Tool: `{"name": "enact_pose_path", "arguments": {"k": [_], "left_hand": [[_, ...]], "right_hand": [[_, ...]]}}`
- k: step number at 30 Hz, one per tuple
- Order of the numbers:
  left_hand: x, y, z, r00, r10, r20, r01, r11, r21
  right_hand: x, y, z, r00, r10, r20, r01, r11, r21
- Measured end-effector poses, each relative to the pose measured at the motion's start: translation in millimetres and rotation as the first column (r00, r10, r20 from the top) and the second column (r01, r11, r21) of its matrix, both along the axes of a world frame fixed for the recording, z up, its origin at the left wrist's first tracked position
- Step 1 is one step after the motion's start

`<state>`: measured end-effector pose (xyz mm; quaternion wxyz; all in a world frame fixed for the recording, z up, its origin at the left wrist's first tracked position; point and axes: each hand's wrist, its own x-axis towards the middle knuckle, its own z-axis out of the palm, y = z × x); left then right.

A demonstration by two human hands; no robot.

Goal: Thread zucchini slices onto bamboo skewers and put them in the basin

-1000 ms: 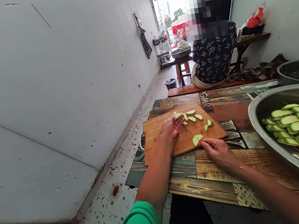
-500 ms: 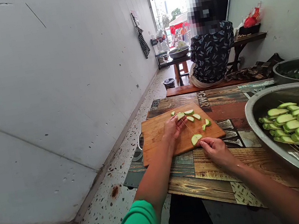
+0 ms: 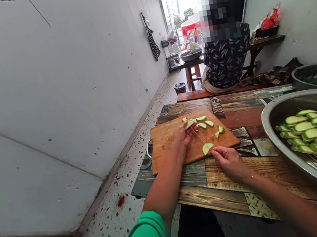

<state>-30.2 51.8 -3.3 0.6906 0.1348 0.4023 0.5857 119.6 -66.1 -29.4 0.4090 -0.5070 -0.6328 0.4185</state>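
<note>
Skewer [image 3: 198, 135], just one between the two hands in the head view, slanting over one cutting board [image 3: 165, 141]! Two slices in play: one half-round slice [image 3: 208, 148] threaded near the skewer's lower end, one pale slice [image 3: 189, 123] up at the other. Loose pieces [image 3: 201, 119] on the board, at least six, some hidden by fingers. Left arm reaches forward, left hand [image 3: 182, 134] palm up, thumb and fingers gripping the pale slice; whether the tip sits inside it, cannot tell. Right hand [image 3: 227, 159] comes in from the lower right, pinched closed on the skewer's end. Whitish flesh, bright green rind, flat cuts! Beside the board on the surface [image 3: 227, 195], one big metal basin [image 3: 266, 125] holds piled slices [image 3: 314, 133], too overlapped to count.
</note>
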Motion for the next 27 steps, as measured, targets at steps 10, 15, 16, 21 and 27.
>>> {"name": "enact_pose_path", "arguments": {"k": [10,15,16,21,27], "left_hand": [[8.0,-0.8,-8.3,1.0,-0.005,-0.011,0.005,0.999,0.05],[8.0,-1.3,-6.4,0.999,-0.027,-0.027,0.028,0.999,0.029],[7.8,-1.3,-6.0,0.999,-0.03,-0.027,0.031,0.999,0.025],[6.4,-0.1,-5.3,0.999,-0.033,-0.022,0.034,0.999,0.009],[10.8,-3.4,-5.5,0.999,-0.044,-0.018,0.044,0.999,0.024]], "right_hand": [[-1.8,1.3,-7.8,0.999,-0.051,-0.004,0.051,0.999,0.02],[-6.8,0.9,-7.1,0.973,-0.073,-0.221,0.032,0.983,-0.183],[-7.2,0.9,-6.7,0.954,-0.083,-0.289,0.005,0.966,-0.259],[-4.8,1.1,-3.8,0.912,-0.043,-0.409,-0.115,0.928,-0.355],[-5.6,2.7,-8.5,0.991,-0.113,0.079,0.1,0.983,0.152]]}}
